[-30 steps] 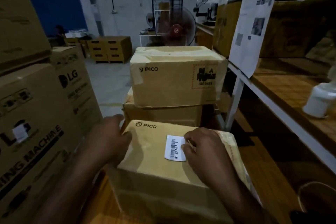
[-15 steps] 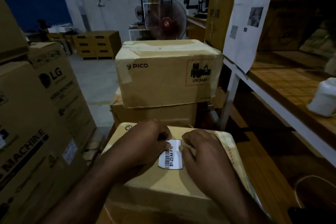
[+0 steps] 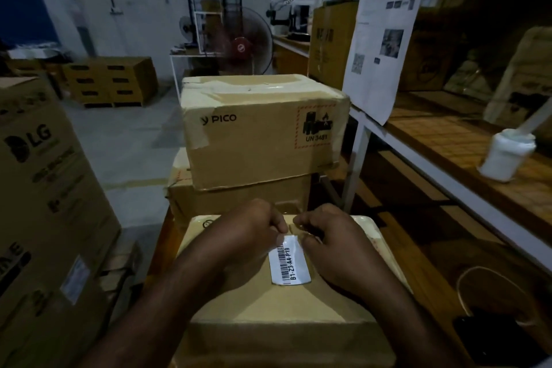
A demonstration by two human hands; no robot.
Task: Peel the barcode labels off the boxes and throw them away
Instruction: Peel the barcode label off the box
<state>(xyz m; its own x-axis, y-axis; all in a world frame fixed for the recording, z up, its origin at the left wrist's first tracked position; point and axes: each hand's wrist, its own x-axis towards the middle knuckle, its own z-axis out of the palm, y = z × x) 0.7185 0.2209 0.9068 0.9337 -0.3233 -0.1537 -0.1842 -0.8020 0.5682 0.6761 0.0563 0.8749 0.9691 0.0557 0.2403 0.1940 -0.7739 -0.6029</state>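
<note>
A white barcode label (image 3: 289,263) marked B1-Z3-A4-P19 lies on top of the nearest PICO cardboard box (image 3: 277,308). My left hand (image 3: 248,236) rests on the box left of the label, its fingertips pinching the label's far left corner, which looks slightly lifted. To the right of the label, my right hand (image 3: 331,243) presses on the box top, fingers curled against the label's far right edge. The rest of the label lies flat on the cardboard.
Two more PICO boxes (image 3: 263,131) are stacked just behind. Large LG boxes (image 3: 44,188) stand at the left. A white-framed shelf (image 3: 418,155) with a white bottle (image 3: 504,155) runs along the right. A round bin (image 3: 490,293) sits low right. A fan (image 3: 245,42) stands behind.
My left hand moved from the box's left edge across to the label and took hold of its far corner. The right hand stayed beside the label. The view dipped closer.
</note>
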